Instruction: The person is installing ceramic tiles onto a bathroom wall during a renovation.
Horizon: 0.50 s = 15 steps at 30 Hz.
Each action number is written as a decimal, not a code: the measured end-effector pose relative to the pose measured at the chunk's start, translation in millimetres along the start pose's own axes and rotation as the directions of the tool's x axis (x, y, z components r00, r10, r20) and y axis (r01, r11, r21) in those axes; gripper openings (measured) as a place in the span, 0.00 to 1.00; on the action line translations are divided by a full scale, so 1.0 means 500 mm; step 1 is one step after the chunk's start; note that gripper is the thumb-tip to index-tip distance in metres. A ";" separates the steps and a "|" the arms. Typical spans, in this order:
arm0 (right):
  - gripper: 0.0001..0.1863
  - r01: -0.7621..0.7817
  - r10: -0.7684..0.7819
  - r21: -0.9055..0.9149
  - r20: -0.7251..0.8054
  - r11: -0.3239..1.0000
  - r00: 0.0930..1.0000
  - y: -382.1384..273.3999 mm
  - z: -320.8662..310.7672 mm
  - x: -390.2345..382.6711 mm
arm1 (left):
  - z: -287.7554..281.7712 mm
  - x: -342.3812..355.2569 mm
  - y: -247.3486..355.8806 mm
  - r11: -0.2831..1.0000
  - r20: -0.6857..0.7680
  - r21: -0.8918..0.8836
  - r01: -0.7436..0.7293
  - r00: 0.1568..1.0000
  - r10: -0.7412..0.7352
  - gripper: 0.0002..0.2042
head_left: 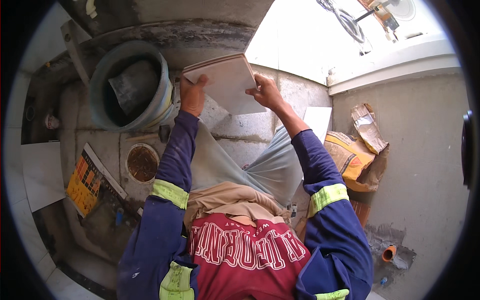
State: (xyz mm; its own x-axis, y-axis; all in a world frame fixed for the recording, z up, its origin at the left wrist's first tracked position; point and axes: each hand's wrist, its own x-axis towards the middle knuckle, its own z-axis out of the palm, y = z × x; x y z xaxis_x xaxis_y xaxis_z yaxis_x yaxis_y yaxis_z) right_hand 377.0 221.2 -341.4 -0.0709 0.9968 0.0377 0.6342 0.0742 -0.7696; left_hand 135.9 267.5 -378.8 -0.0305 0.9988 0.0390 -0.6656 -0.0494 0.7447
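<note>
My left hand (192, 94) grips the left edge of a thin stack of pale tiles (225, 80), thumb against the near face. My right hand (266, 93) holds the same stack by its right edge, fingers curled round it. The stack is tilted above the paving between my knees, its far edge raised. A large grey-blue bucket (162, 105) stands just left of my left hand, a crumpled grey bag (125, 87) inside it. Behind and below my right hand, a white tile (316, 120) lies beside my right leg.
At left are a wooden batten (72, 47), loose white tile (42, 175), yellow printed sheet (82, 187) and round rusty drain (142, 162). Torn sacks (350, 160) lie at right by a concrete wall (420, 150) with an orange pipe (389, 253). A white ledge (385, 72) runs at top right.
</note>
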 end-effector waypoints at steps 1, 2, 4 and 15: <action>0.17 0.008 0.000 -0.169 0.047 0.986 0.999 -0.024 -0.008 0.005 | -0.036 0.007 -0.012 0.998 0.052 -0.023 0.054 0.997 -0.053 0.23; 0.15 0.018 0.012 -0.337 0.087 0.941 0.996 -0.036 -0.018 0.002 | -0.050 0.007 -0.020 0.992 0.112 -0.048 0.116 0.988 -0.110 0.24; 0.14 0.043 -0.013 -0.352 0.088 0.935 0.996 -0.033 -0.020 -0.004 | -0.077 -0.013 -0.038 0.977 0.033 0.006 0.213 0.976 -0.213 0.24; 0.13 0.164 0.126 -0.666 0.365 0.727 0.922 -0.019 0.072 0.003 | -0.171 -0.011 -0.088 0.736 -0.258 0.314 0.600 0.800 -0.542 0.21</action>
State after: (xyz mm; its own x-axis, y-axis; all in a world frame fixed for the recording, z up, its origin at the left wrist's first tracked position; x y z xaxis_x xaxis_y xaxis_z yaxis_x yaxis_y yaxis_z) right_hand 343.5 220.7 -357.0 -0.2665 0.9175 -0.2953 0.9626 0.2382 -0.1288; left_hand 101.4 264.6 -468.9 0.1434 0.8265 -0.5444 -0.2741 0.5617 0.7806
